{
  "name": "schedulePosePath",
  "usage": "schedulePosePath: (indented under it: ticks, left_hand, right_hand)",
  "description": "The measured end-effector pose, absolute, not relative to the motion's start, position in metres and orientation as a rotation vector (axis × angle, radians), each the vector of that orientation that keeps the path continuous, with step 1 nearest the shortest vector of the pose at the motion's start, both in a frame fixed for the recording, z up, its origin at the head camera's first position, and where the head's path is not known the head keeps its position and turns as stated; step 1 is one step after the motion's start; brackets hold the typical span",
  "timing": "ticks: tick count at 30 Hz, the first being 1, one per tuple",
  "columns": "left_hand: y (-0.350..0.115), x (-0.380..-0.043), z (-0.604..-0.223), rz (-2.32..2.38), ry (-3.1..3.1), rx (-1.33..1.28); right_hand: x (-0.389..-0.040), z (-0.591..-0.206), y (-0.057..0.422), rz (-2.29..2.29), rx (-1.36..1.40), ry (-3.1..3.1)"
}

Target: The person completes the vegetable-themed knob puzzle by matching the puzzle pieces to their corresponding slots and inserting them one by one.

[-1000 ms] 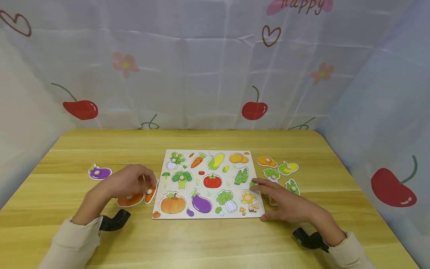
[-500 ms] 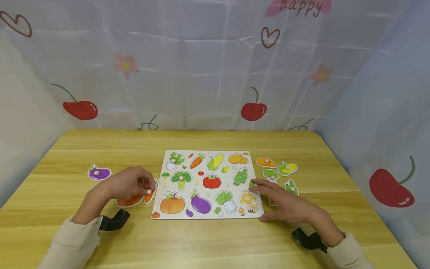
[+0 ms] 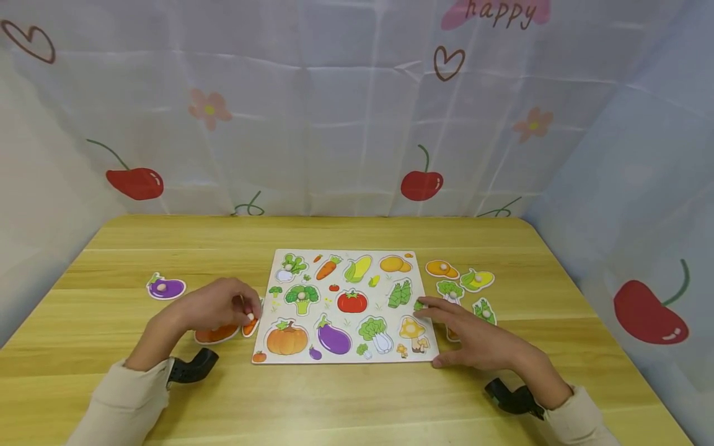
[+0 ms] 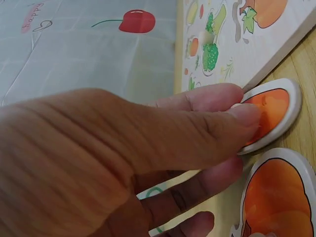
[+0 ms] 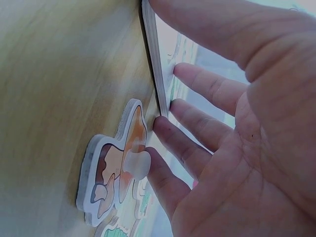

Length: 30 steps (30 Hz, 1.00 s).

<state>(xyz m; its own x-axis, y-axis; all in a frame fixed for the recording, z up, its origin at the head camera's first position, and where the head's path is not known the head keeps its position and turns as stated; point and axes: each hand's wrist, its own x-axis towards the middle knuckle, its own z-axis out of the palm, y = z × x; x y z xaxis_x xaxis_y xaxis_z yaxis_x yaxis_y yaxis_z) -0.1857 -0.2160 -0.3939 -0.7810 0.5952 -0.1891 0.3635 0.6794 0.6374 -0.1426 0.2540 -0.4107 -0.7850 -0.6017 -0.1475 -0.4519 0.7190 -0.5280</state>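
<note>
My left hand (image 3: pixel 217 305) pinches the flat carrot puzzle piece (image 4: pixel 277 106) between thumb and index finger, beside the left edge of the white vegetable puzzle board (image 3: pixel 344 357). The fingers hide part of that piece. A pumpkin piece (image 4: pixel 279 192) lies on the table under the hand. My right hand (image 3: pixel 474 337) rests at the board's right edge with its fingers spread, the thumb at the near corner. A mushroom piece (image 5: pixel 133 143) with a round knob lies beside its fingers. Broccoli (image 3: pixel 302 297) and turnip (image 3: pixel 288 269) pieces with knobs sit in the board.
An eggplant piece (image 3: pixel 166 287) lies at the left of the wooden table (image 3: pixel 334 402). Right of the board are potato (image 3: pixel 439 269), corn (image 3: pixel 481 280), cabbage (image 3: pixel 449 288) and asparagus (image 3: pixel 483 310) pieces. A printed curtain (image 3: pixel 346 124) stands behind the table.
My left fingers have moved down and closed on the carrot piece, which has shifted slightly. The right hand stays at the board's edge.
</note>
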Motion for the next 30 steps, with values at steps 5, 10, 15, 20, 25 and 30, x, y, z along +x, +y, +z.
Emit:
schedulePosePath:
  ticks: [5, 10, 15, 20, 25, 30]
  left_hand:
    - [-0.217, -0.186, -0.394, 0.821, 2.557, 0.729]
    - [-0.218, -0.185, -0.394, 0.834, 2.580, 0.683]
    - [-0.218, -0.186, -0.390, 0.837, 2.603, 0.642]
    - [-0.216, -0.189, -0.387, 0.807, 2.677, 0.676]
    - [-0.209, -0.192, -0.385, 0.797, 2.713, 0.723]
    - [-0.196, -0.197, -0.383, 0.790, 2.737, 0.744]
  right_hand:
    - [-0.142, -0.411, 0.254, -0.689, -0.826, 2.610]
    - [-0.142, -0.412, 0.254, -0.692, -0.826, 2.606]
    - [-0.143, -0.412, 0.254, -0.684, -0.825, 2.614]
    - [-0.144, -0.413, 0.253, -0.683, -0.830, 2.619]
    - [-0.144, -0.412, 0.252, -0.679, -0.839, 2.619]
    - [-0.142, -0.412, 0.255, -0.678, -0.835, 2.620]
